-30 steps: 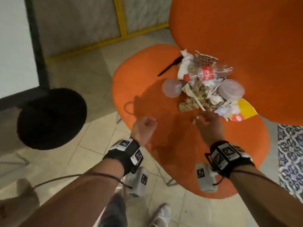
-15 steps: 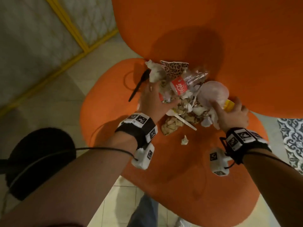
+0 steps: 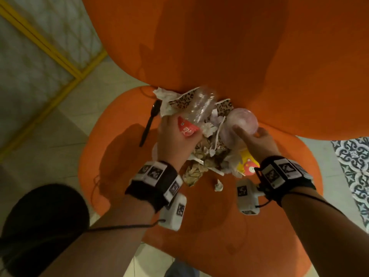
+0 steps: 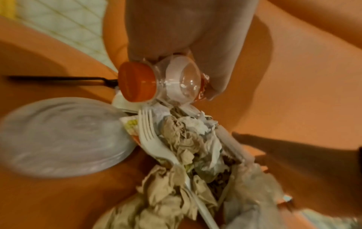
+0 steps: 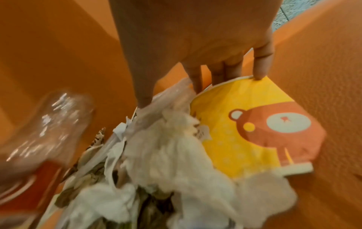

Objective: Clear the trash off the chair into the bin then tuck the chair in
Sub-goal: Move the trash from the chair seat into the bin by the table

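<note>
A heap of trash [image 3: 205,156] lies on the orange chair seat [image 3: 209,226], against the backrest [image 3: 219,47]: crumpled tissues, a white fork [image 4: 154,139], leopard-print paper. My left hand [image 3: 175,136] grips a clear plastic bottle [image 3: 199,108] with a red label; its red cap [image 4: 137,83] points toward the wrist camera. My right hand [image 3: 253,136] reaches in with nearly straight fingers: the thumb presses a clear plastic lid [image 3: 241,122], and the fingertips [image 5: 260,74] touch the rim of a flattened yellow bear-print paper cup [image 5: 254,124].
A black plastic spoon [image 3: 148,124] lies left of the heap, and a small tissue ball [image 3: 218,185] sits in front of it. Another clear lid [image 4: 58,139] lies on the seat. A dark round bin [image 3: 40,222] stands on the floor at lower left. A patterned rug [image 3: 353,166] lies to the right.
Both hands went from the seat's front into the heap. The left hand took hold of the bottle and tilted it up. The right thumb has moved onto the clear lid.
</note>
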Tool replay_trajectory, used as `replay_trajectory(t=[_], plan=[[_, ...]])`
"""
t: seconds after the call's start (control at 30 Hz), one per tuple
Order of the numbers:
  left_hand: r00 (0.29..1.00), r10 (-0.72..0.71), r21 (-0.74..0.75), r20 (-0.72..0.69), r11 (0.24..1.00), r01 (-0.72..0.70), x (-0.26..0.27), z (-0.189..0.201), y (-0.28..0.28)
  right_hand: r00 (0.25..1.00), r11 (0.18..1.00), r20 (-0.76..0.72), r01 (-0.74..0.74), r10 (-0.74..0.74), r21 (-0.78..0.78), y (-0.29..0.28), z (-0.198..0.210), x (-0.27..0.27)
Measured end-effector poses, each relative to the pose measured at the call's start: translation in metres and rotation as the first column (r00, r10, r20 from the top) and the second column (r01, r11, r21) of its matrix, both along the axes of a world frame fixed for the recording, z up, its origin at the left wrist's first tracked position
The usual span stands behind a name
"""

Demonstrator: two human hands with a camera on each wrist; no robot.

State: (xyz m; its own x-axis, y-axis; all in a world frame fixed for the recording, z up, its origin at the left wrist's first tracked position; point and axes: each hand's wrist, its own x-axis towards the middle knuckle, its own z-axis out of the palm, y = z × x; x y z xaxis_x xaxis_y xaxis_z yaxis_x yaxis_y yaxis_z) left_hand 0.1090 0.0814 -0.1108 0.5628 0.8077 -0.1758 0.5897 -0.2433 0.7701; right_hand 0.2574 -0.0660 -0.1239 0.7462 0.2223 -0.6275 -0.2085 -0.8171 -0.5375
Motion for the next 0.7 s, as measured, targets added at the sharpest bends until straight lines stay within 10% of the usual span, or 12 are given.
replay_trajectory(t=[0.23,0.43,0.7], plan=[[0.996,0.082,-0.435,-0.020,0.897,-0.083,-0.047,-0.017,-0.022,0.993,0.993,-0.049,-0.109,0.111,0.051,-0.006,-0.001,-0.009],[0.973,-0.037,-0.238,-0.229,0.971,-0.019,-0.033,-0.023,-0.031,0.985,0.946,-0.080,-0.122,0.153,0.301,-0.005,-0.004,-0.021],[0.990,-0.049,-0.204,-0.132,0.979,0.021,-0.022,-0.011,-0.030,0.981,0.906,-0.132,-0.077,0.144,0.416,-0.002,-0.008,-0.028]])
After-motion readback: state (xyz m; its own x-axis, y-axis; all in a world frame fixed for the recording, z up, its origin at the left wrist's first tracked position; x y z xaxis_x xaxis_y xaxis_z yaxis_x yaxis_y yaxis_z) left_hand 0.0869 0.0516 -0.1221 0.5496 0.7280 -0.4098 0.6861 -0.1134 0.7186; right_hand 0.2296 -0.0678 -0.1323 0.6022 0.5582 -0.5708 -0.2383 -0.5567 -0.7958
